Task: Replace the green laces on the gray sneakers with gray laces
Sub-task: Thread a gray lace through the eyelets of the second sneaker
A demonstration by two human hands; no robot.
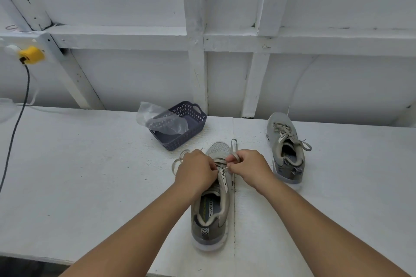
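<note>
Sneakers: near sneaker (211,207) sits at the near middle of the white table (78,164), toe pointing away from me; far sneaker (287,148) is to the right and further back, well apart, already laced with pale gray and loosely tied. No green lace visible anywhere, so I judge the swap is mostly done and this is the tying or tightening step on the near shoe.

Left hand (197,171) is curled, pinching the gray lace (221,161) at the left of the upper eyelets, with loose loops trailing out past it to the left. Right hand (249,167) is curled too, pinching the lace on the right side, one loop sticking up beyond my fingers. Hands are close together over the tongue but not touching. Can't tell exactly which strand each finger holds; too small.

Risks, as I judge them:
- Uneven pull, so one end runs short and the bow won't form.
- Lace slips from the pinch, loop collapses, redo.
- Tugging hard with nothing pinning the shoe could drag or tip it.
- Trailing left loops could snag under my wrist.

Dark basket (193,129) with a clear plastic bag (157,118) in it sits just beyond the near shoe, slightly left. Yellow plug (30,55) and cable at the far left wall.
</note>
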